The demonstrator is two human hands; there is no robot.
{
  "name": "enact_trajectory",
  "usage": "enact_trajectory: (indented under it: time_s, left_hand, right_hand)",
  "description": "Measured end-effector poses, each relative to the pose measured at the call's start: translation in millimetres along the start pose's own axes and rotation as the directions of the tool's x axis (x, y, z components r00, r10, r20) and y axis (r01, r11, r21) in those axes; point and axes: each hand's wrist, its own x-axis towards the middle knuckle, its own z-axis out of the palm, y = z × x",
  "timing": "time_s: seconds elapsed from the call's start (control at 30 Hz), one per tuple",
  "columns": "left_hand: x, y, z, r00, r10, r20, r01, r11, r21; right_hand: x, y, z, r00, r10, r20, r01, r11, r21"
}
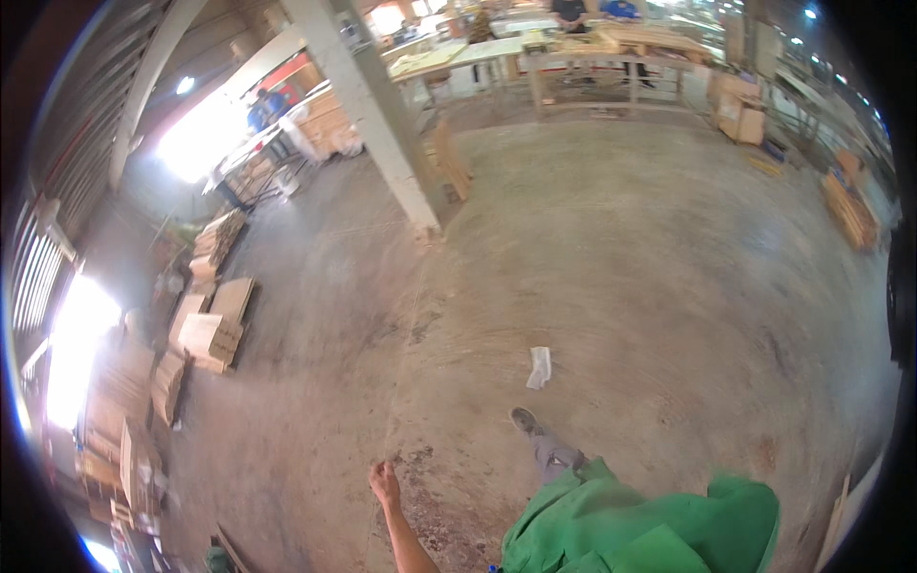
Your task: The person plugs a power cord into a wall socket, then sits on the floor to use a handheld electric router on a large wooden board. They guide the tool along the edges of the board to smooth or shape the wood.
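My left hand (384,485) hangs over the bare concrete floor, its forearm bare. Its fingers are curled in loosely, and nothing shows in them or touching them. My right hand is out of view; on that side only green clothing (630,525) shows. One of my feet, in a dark shoe (523,420), is forward on the floor. Just beyond it lies a crumpled white piece of paper or film (540,368).
A slanting-looking pillar (377,124) stands ahead, with boards leaning by its base. Stacked cardboard and wood (210,339) line the left side. Workbenches (611,67) with people behind them stand far ahead. A bundle of wood pieces (848,212) sits at right.
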Motion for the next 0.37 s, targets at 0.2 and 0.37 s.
enact_trajectory:
  time_s: [0.2, 0.37]
  left_hand:
    - [86, 3, 15, 0.99, -0.014, 0.141, -0.018, 0.975, 0.221]
    - [1, -56, 14, 0.781, -0.605, 0.151, 0.622, 0.775, -0.114]
  right_hand:
    - [39, -231, -88, 0.972, -0.228, 0.057, 0.234, 0.962, -0.138]
    - [70, -486, -265, 0.789, -0.609, -0.078, 0.272, 0.462, -0.844]
